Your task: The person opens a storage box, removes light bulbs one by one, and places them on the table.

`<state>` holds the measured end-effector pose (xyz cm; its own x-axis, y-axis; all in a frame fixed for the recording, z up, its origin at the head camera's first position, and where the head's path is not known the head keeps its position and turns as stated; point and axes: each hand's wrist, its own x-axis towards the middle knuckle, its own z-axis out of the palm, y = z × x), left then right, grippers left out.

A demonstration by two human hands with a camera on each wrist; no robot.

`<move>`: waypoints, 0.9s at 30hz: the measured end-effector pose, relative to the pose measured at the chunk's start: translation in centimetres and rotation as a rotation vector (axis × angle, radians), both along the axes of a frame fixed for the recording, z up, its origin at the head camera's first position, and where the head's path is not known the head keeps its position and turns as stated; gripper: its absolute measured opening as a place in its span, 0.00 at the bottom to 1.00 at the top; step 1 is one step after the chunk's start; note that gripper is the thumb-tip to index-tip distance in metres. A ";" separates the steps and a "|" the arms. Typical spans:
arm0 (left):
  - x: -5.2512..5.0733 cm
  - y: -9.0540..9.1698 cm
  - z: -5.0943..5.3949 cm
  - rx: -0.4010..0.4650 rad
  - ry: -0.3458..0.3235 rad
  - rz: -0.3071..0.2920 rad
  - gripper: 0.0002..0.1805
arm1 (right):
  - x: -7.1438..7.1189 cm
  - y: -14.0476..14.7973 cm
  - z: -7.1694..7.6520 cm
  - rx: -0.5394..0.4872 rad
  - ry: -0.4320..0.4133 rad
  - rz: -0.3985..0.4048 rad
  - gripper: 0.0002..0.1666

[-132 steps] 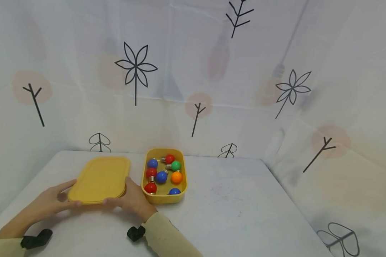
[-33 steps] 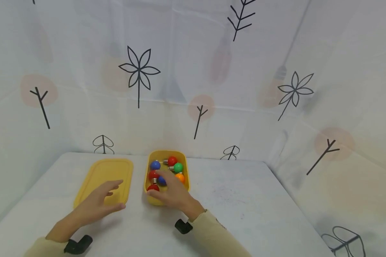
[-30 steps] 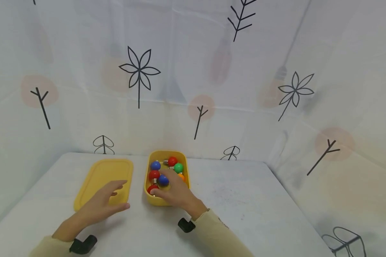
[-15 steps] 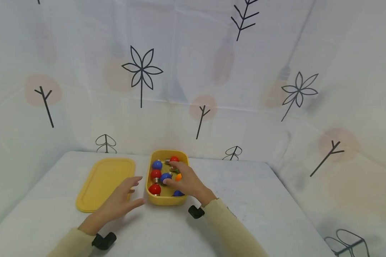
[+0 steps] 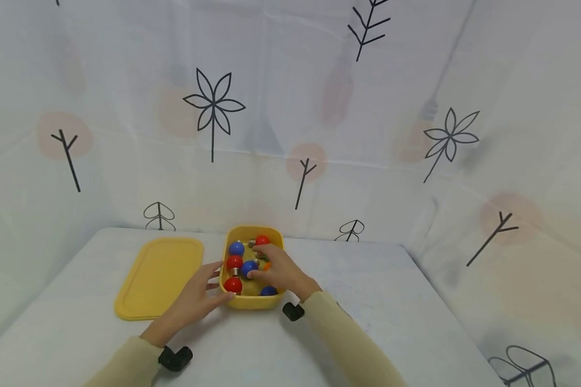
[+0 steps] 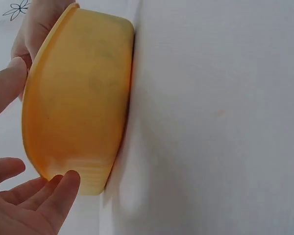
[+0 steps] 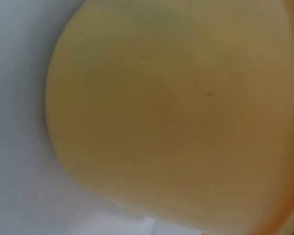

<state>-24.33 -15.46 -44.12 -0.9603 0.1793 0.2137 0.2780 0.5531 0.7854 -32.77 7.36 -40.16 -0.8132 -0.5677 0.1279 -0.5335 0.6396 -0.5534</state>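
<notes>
A yellow plastic box (image 5: 254, 304) holds several small round-headed light bulbs with metal screw bases, among them a blue bulb (image 5: 249, 269), a red bulb (image 5: 233, 285) and a partly covered orange bulb (image 5: 267, 266). My right hand (image 5: 285, 273) reaches in over the right part of the box, thumb and index finger apart; its other fingers are hidden. My left hand (image 5: 196, 299) is at the box's left side, thumb by the near corner. In the left wrist view the fingertips (image 6: 67, 188) touch or nearly touch the box wall (image 6: 83, 98). The right wrist view shows only the box wall (image 7: 161, 117).
A flat yellow lid (image 5: 160, 279) lies on the white table (image 5: 368, 306), left of the box. A white cloth backdrop (image 5: 252, 183) with printed plants rises behind the table's far edge.
Both hands first held the lid on the left, then left it lying there. The right hand moved over the box. The left hand has moved right, up to the box's left side.
</notes>
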 end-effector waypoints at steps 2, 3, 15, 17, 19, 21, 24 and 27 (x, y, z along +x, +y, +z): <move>-0.1 0.2 -0.1 0.008 0.009 0.003 0.47 | -0.2 -0.2 0.0 0.007 0.001 0.004 0.38; -0.1 0.3 -0.1 0.012 0.014 0.003 0.47 | -0.3 -0.3 -0.1 0.013 -0.002 0.006 0.38; -0.3 0.8 -0.3 0.023 -0.013 0.023 0.47 | -1.7 -1.8 -0.7 0.070 -0.017 0.027 0.31; -0.3 0.7 -0.3 0.033 -0.015 0.026 0.46 | -1.7 -2.0 -0.8 0.085 -0.015 0.024 0.29; -0.4 0.7 -0.4 0.039 -0.010 0.026 0.46 | -1.8 -2.1 -0.8 0.095 -0.025 0.025 0.28; -0.4 0.7 -0.4 0.041 -0.003 0.025 0.45 | -1.9 -2.3 -0.8 0.101 -0.039 0.028 0.26; -0.5 0.7 -0.6 0.041 0.001 0.023 0.45 | -2.1 -2.5 -1.0 0.118 -0.046 0.031 0.24; -0.4 0.7 -0.6 0.044 -0.005 0.024 0.45 | -2.2 -2.6 -1.2 0.141 -0.037 0.037 0.23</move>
<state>-24.78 -14.75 -44.67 -0.9653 0.1471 0.2157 0.2610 0.5245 0.8104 -35.02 4.75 -41.33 -0.7939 -0.6079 0.0153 -0.5396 0.6926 -0.4788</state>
